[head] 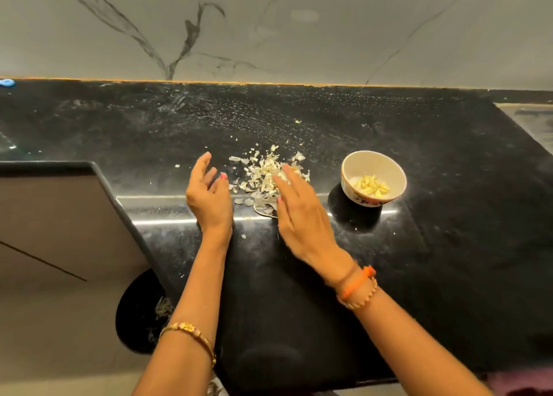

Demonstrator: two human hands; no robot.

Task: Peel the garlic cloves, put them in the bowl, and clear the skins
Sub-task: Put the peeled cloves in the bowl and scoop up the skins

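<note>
A loose heap of pale garlic skins (263, 172) lies on the black counter (449, 186). My right hand (302, 213) lies flat over the heap's right side, fingers straight and touching the skins. My left hand (209, 195) stands on edge just left of the heap, fingers relaxed and slightly cupped, holding nothing. A small cream bowl (350, 168) stands to the right of the heap, with several peeled yellow garlic cloves (371, 185) inside it.
A black bin (137, 309) sits on the floor below the counter's left front edge, with some skins in it. A grey cabinet face (59, 222) is at the left. A marble wall (269, 27) backs the counter. Stray skin bits dot the surface.
</note>
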